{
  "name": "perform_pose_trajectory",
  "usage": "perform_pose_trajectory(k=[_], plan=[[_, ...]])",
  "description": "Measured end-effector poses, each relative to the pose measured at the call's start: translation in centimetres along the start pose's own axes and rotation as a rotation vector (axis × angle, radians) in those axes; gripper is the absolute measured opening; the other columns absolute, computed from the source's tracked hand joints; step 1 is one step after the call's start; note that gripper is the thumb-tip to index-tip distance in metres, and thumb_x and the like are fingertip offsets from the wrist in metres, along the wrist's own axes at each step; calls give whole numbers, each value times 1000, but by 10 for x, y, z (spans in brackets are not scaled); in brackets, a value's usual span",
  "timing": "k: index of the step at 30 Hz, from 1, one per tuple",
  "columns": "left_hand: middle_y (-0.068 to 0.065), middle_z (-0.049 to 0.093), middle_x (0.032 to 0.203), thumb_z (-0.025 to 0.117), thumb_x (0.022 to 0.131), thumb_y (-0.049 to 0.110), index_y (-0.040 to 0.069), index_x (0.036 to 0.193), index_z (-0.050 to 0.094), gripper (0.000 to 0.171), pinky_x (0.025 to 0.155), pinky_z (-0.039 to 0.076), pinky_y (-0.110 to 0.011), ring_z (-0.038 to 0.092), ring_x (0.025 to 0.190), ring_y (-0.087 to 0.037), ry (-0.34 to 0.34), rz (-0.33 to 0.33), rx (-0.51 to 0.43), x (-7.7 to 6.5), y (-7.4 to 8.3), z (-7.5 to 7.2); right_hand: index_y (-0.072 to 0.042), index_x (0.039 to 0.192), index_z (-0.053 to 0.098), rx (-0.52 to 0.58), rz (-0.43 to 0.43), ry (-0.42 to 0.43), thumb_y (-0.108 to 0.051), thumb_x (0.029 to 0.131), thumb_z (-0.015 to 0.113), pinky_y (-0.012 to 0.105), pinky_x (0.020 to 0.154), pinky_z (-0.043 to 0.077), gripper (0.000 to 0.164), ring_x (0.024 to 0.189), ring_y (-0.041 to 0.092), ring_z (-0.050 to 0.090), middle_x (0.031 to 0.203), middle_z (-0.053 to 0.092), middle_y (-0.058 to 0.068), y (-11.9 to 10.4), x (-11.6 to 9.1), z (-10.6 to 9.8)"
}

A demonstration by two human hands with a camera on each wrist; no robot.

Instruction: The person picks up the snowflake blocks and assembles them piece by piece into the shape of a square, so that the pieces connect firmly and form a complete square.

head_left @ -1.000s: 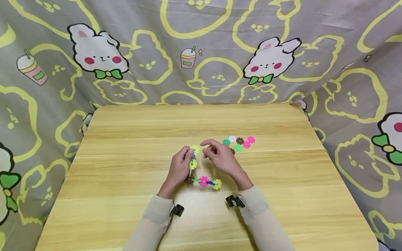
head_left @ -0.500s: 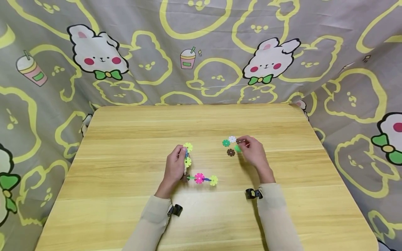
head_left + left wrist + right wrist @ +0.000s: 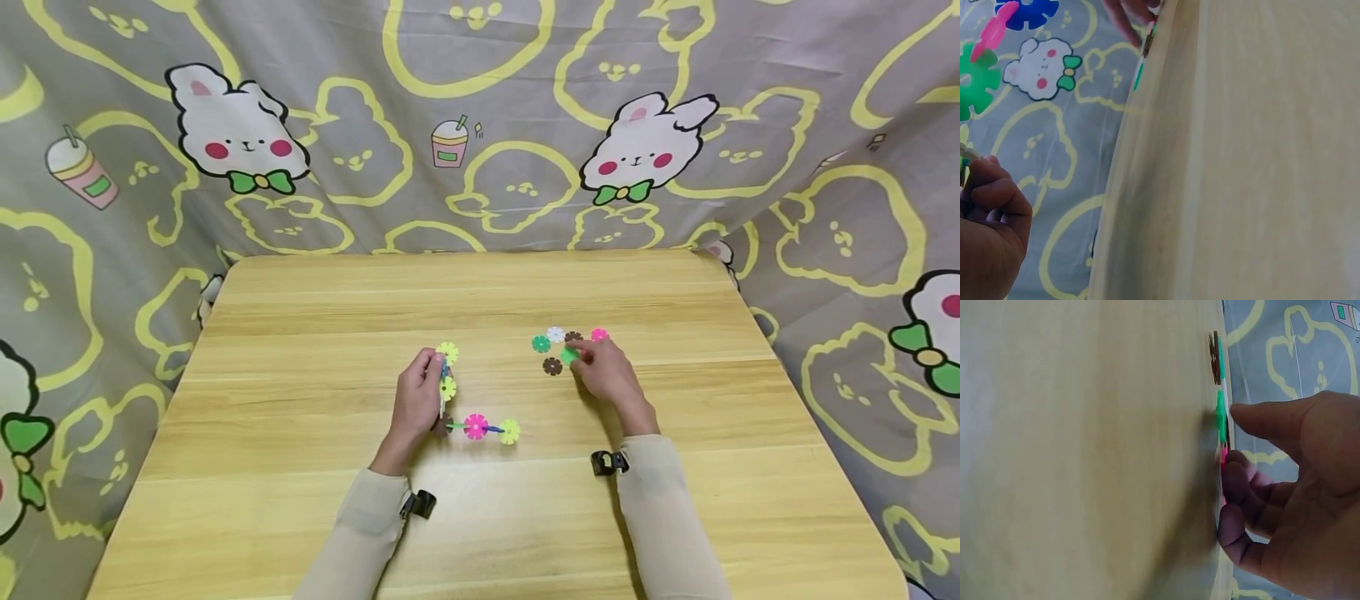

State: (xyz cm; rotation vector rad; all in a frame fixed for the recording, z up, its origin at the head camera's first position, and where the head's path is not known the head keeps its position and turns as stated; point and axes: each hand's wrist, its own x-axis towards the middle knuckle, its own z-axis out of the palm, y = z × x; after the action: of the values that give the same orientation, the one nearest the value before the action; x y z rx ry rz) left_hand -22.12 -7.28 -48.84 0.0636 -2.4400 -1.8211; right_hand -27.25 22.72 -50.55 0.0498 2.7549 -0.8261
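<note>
In the head view my left hand (image 3: 417,398) grips a chain of flower-shaped interlocking plastic discs by its left side. Along the chain sit a yellow disc (image 3: 447,388), a pink disc (image 3: 476,427) and another yellow disc at its right end. The left wrist view shows a green disc (image 3: 975,81) and a blue disc (image 3: 1027,12) above that hand. My right hand (image 3: 613,379) is down among the loose discs, close to a light green disc (image 3: 568,355). In the right wrist view its thumb and bent fingers stand apart; no held disc is visible.
Around the right hand lie a teal disc (image 3: 541,343), a white disc (image 3: 555,333), brown discs and a pink disc (image 3: 599,334). All rest on a wooden table (image 3: 300,333). A patterned curtain (image 3: 517,100) surrounds its back and sides.
My right hand has gone from beside the chain over to the loose discs on the right. The left hand shifted slightly left with the chain, then stayed still.
</note>
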Motion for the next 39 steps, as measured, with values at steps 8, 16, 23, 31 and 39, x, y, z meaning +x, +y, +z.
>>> perform_pose_trajectory(k=[8, 16, 23, 31, 39], plan=[[-10, 57, 76, 42, 104, 28, 1, 97, 62, 34, 54, 38, -21, 46, 61, -11, 4, 19, -29, 4, -18, 4, -12, 135, 53, -51, -22, -8, -18, 93, 62, 46, 87, 47, 43, 104, 32, 52, 116, 53, 16, 0, 2, 1], [-8, 56, 74, 42, 104, 28, 5, 95, 61, 32, 53, 38, -22, 47, 60, -13, -1, 26, -15, 3, -17, 5, -10, 121, 50, -16, 12, -8, -21, 91, 66, 42, 80, 47, 36, 93, 29, 57, 103, 58, 13, 1, 3, -1], [-8, 55, 74, 41, 104, 27, 6, 95, 61, 31, 54, 38, -21, 46, 61, -14, -2, 25, 1, 3, -17, 5, -15, 125, 52, 94, -41, 55, -22, 93, 65, 36, 78, 47, 36, 93, 25, 58, 100, 56, 5, -10, -5, 6], [-8, 55, 74, 43, 104, 27, 7, 94, 61, 29, 52, 37, -21, 46, 59, -11, -2, 28, -12, 2, -16, 6, -14, 123, 60, 230, -279, 168, -15, 93, 65, 29, 69, 48, 30, 80, 19, 59, 95, 61, 7, -43, -13, 15], [-11, 59, 78, 43, 104, 25, 2, 98, 62, 30, 51, 37, -20, 46, 59, -10, -16, 20, -34, 2, -13, 6, -13, 120, 63, 265, -505, 216, -12, 91, 66, 23, 63, 51, 29, 71, 13, 58, 89, 67, 6, -75, -19, 21]])
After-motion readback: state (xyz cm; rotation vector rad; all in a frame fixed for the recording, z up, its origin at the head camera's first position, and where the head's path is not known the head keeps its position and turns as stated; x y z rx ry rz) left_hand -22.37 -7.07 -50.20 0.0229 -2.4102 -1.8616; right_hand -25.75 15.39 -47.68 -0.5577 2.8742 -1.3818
